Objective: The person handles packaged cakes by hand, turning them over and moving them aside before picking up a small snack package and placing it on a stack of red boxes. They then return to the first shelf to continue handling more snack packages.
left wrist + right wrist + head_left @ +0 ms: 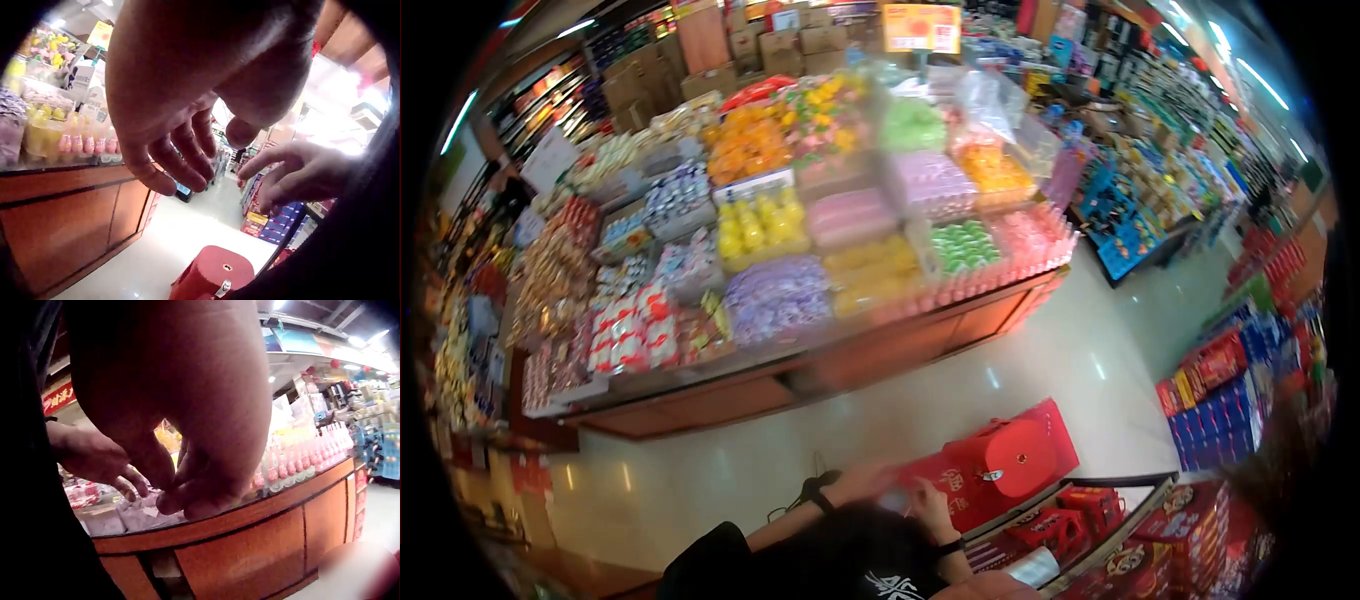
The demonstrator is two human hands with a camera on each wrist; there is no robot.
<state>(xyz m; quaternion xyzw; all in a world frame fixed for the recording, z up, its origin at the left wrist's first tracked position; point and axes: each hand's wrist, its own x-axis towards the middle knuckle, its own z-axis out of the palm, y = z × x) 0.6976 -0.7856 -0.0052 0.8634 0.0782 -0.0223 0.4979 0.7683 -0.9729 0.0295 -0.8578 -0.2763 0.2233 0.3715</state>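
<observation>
My left hand [862, 484] is in front of my body, low in the head view and slightly blurred. Its fingers hang loosely bent in the left wrist view, with nothing in them. Close beside it is my right hand [933, 508], its fingertips turned toward the left. Seen from the left wrist, the right hand [306, 178] has a stretched forefinger and other fingers lightly bent, and no object shows in it. Just beyond both hands stands a red stool [1018, 452] on red sheeting [1057, 440].
A wooden counter [880, 350] runs across ahead, stacked with wrapped sweets in bins, including purple packets [778, 300] and green ones [965, 247]. An open carton [1135, 495] with red boxes stands at lower right. Blue and red boxes [1215, 415] are piled farther right.
</observation>
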